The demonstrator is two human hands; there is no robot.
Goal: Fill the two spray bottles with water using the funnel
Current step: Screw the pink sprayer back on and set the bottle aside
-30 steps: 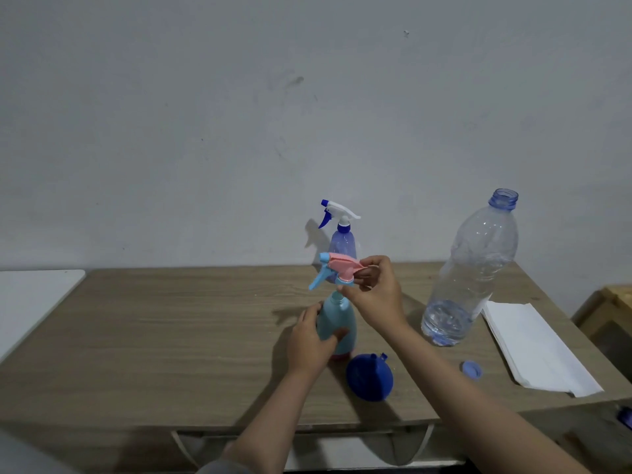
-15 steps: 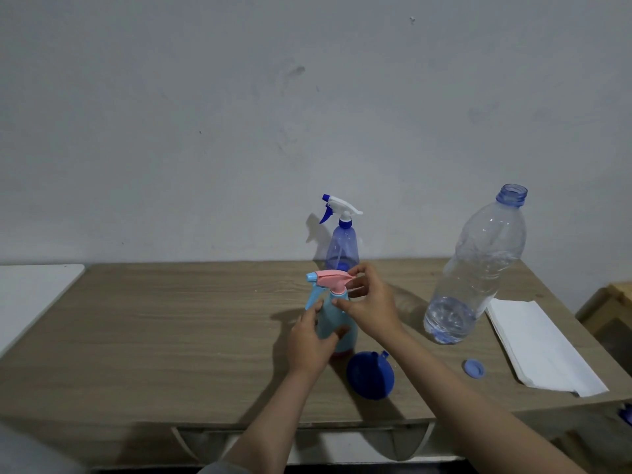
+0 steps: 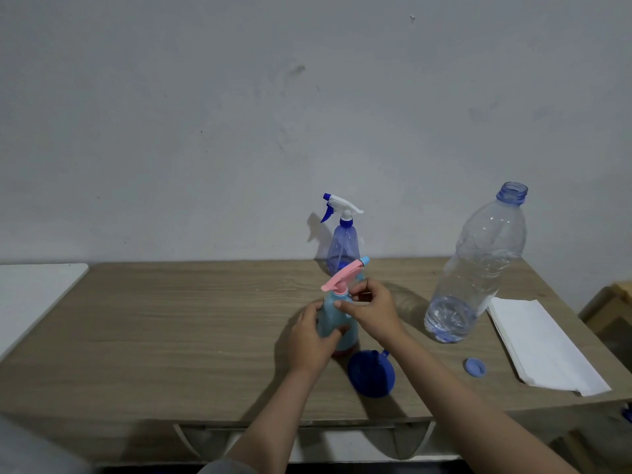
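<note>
A light blue spray bottle (image 3: 333, 318) stands on the wooden table (image 3: 171, 336). My left hand (image 3: 309, 338) grips its body. My right hand (image 3: 371, 309) pinches the neck collar under its pink spray head (image 3: 340, 278), whose blue nozzle points to the back right. A second, purple spray bottle (image 3: 343, 246) with a white and blue head stands behind, near the wall. The blue funnel (image 3: 371, 372) lies on the table just in front of the held bottle.
A large clear water bottle (image 3: 478, 265), uncapped, with a little water at the bottom, stands at the right. Its blue cap (image 3: 475, 366) lies before it. White paper towels (image 3: 543, 347) lie at the right edge. A white surface (image 3: 30, 295) adjoins the table's left end.
The pink spray head came down onto the light blue bottle's neck and has turned, its nozzle swinging from the left to the back right. My left hand kept its hold.
</note>
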